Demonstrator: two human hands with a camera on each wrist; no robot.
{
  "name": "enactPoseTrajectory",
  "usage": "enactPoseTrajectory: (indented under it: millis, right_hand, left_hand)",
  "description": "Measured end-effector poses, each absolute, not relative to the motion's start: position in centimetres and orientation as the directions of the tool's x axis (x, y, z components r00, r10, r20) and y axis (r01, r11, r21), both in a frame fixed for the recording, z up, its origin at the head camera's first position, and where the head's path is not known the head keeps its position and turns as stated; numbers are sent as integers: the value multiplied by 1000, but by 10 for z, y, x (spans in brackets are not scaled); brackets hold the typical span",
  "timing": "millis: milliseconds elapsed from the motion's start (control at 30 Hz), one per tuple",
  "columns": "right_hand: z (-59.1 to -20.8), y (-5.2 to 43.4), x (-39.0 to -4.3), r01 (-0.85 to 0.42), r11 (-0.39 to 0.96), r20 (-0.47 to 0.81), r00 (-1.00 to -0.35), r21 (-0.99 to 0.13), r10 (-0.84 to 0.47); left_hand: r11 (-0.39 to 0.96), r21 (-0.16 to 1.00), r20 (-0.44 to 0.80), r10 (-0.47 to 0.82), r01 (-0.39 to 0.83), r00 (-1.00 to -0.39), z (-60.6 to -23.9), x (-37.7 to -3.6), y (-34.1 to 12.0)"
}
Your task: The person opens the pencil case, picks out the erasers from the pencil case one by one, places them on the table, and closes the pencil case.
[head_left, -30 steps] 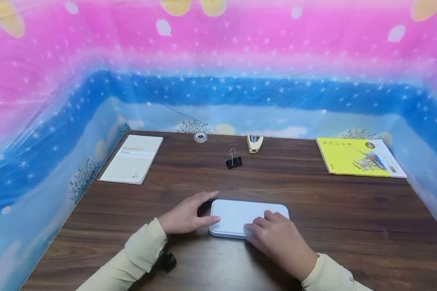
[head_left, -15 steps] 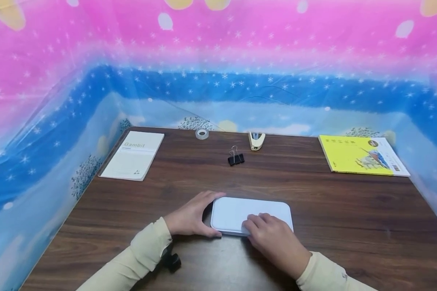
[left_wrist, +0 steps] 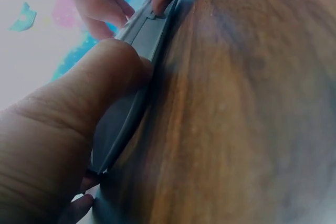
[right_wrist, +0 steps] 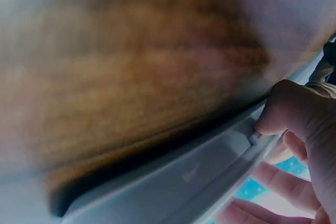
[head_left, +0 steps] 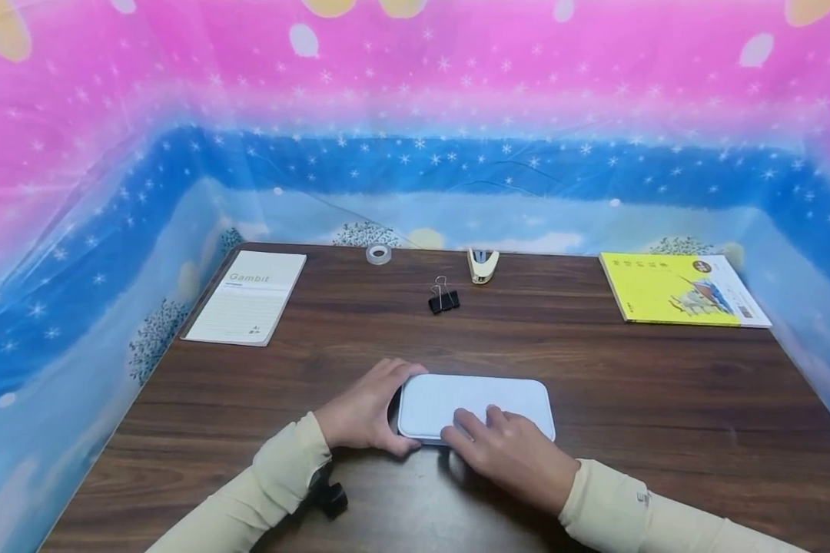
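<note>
A left hand [head_left: 366, 407] grips the left end of a white case [head_left: 470, 393], its thumb [left_wrist: 118, 64] on the near side and its fingers around the far left corner, while a right hand [head_left: 515, 453] works at the near long edge with its thumb [right_wrist: 286, 111] on a small catch [right_wrist: 255, 139]; its other fingers are bent over the lid, and whether they pinch it cannot be told. The case lies flat, lid shut, its long axis running left to right across the person's front, so it extends rightward from the left hand's grip and lies just beyond the right thumb. By the look of it, that near edge matters most, with the right hand the closer to the catch and the left hand placed to steady the end. To the right of the case, bare wood stretches to the side of the table [head_left: 636, 399]; wood also shows between the case and a black binder clip [head_left: 445, 301] beyond it, room enough, it seems, for a lid to swing back. Farther beyond the case stand a roll of tape [head_left: 373, 259] and a small cream desk tool [head_left: 482, 274]; a notebook [head_left: 245, 299] lies beyond it to the left, a yellow book [head_left: 678, 288] beyond it to the right
</note>
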State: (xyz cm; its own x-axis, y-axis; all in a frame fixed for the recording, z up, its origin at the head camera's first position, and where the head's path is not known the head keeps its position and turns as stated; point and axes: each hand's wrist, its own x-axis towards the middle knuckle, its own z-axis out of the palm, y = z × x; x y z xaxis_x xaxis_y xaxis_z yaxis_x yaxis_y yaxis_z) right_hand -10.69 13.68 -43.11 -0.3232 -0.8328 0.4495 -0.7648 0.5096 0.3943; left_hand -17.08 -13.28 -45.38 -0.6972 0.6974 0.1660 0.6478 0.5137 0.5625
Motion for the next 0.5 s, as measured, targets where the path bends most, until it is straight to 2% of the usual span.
enactPoseTrajectory:
  millis: [133, 267, 500]
  right_hand:
    - [-427, 137, -109, -778, 495, 456, -305, 387, -836]
    - [-420, 143, -111, -818, 488, 485, -307, 306, -819]
    - [-404, 160, -121, -825, 501, 541, -304, 262, -784]
  left_hand:
    - [514, 566, 153, 703, 645, -694, -454, -173, -135]
    - [493, 596, 143, 712, 634, -688, -456, -176, -140]
    - [454, 708, 88, 704, 541, -705, -461, -176, -146]
